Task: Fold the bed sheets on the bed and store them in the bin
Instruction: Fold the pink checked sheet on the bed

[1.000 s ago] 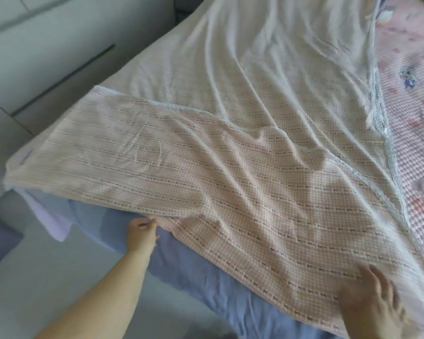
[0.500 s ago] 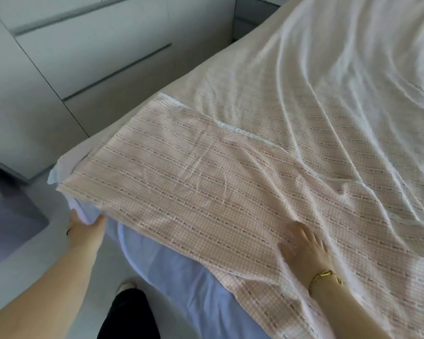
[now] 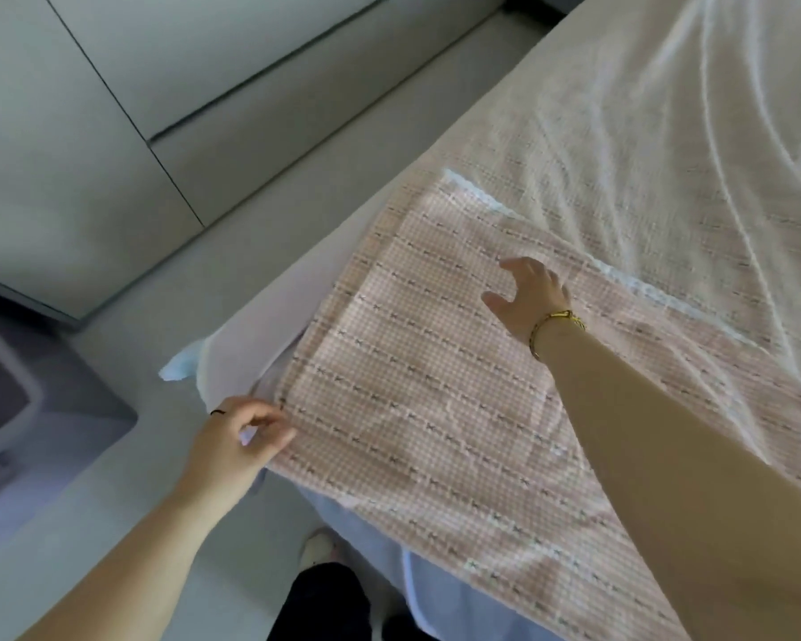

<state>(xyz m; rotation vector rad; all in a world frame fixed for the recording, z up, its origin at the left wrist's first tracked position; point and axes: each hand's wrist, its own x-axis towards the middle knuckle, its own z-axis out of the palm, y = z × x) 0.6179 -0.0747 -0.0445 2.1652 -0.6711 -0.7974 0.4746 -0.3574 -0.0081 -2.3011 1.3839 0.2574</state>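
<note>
A pink checked bed sheet (image 3: 435, 400) with dark dotted stripes lies spread over the bed, one flap folded back so its paler underside (image 3: 667, 145) shows beyond a white hem. My left hand (image 3: 239, 439) pinches the sheet's near-left corner at the corner of the bed. My right hand (image 3: 526, 293), with a gold bracelet at the wrist, hovers over the folded flap, fingers loosely spread and holding nothing. A grey bin (image 3: 29, 409) stands on the floor at the left, only partly in view.
Blue bedding (image 3: 417, 571) hangs below the sheet at the bed's near edge. White cabinet fronts (image 3: 135, 85) line the wall beyond a strip of pale floor (image 3: 89, 525). My leg and foot (image 3: 317, 589) stand by the bed.
My view has shifted left toward the bed's corner. The left hand has come up and taken the sheet's corner; the right hand has lifted off the sheet and moved further across the flap.
</note>
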